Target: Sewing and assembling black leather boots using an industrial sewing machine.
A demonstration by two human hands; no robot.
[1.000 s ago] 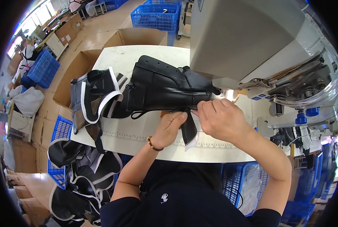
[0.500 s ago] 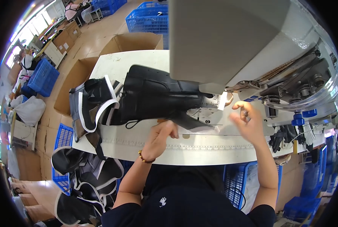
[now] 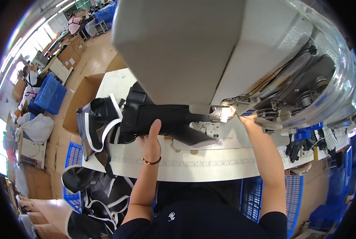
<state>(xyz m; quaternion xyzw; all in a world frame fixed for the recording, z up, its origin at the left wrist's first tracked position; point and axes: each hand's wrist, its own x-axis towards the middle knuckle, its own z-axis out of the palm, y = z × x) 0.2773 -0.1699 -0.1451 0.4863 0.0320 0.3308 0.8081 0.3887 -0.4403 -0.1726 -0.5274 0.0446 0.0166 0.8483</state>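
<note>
A black leather-like piece, shaped like a boot upper [image 3: 158,119], lies across the white sewing table, its right end under the head of a sewing machine [image 3: 178,47]. My left hand [image 3: 150,141] grips its near edge, thumb on top and fingers tucked underneath. Beside the lit needle area, my right hand [image 3: 246,119] reaches to a small white strip [image 3: 225,114] at the piece's end. The machine partly covers those fingertips, so their hold is hidden. Another black piece with white edging [image 3: 96,123] rests at the table's left end.
Several white-edged black pieces [image 3: 100,199] hang over a blue crate [image 3: 72,153] at lower left. A cardboard box [image 3: 82,103] stands beyond the table's left edge. Another blue crate [image 3: 251,195] is below the table on the right. Gloves [image 3: 301,145] hang at the right.
My left hand has shifted left and taken hold of the boot upper's edge. My right hand has moved up and left to the needle area. The view has shifted, so the machine head covers more.
</note>
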